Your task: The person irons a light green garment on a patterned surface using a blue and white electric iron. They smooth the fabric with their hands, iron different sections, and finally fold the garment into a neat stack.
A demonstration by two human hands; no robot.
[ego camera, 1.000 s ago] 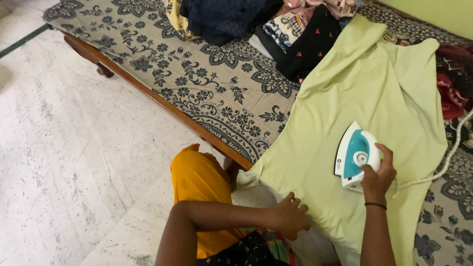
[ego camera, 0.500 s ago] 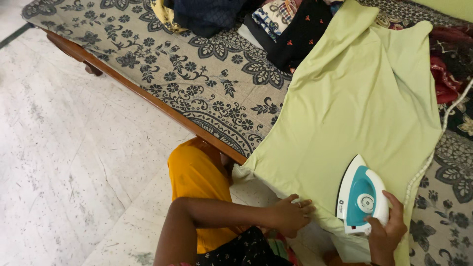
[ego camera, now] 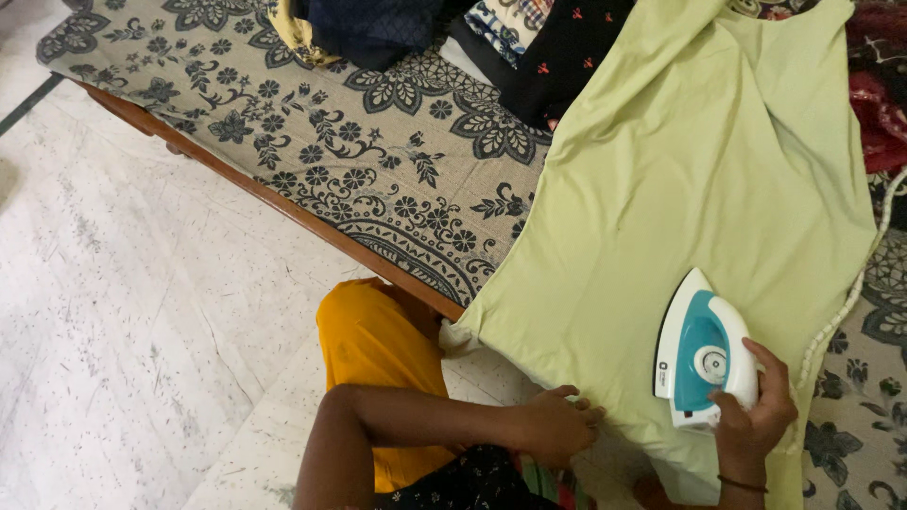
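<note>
A light green garment [ego camera: 699, 179] lies spread flat on a bed with a floral printed cover [ego camera: 378, 161]. My right hand [ego camera: 751, 411] grips the rear handle of a white and teal electric iron [ego camera: 699, 351], which rests on the garment near its lower right part, nose pointing up the cloth. My left hand [ego camera: 557, 425] presses down on the garment's near hem at the bed's edge, fingers curled over the cloth. The iron's white cord [ego camera: 846, 302] trails off along the garment's right side.
A pile of folded clothes [ego camera: 491, 38], dark blue, black and checked, sits at the far side of the bed. Red cloth [ego camera: 879, 104] lies at the right. The wooden bed rail [ego camera: 283, 203] runs diagonally above a pale marble floor [ego camera: 123, 312]. My orange-clad knee [ego camera: 373, 349] is below.
The iron first slid down toward the near hem, then moved slightly back up the garment. My left hand stayed pressed on the hem. The view shifted a little.
</note>
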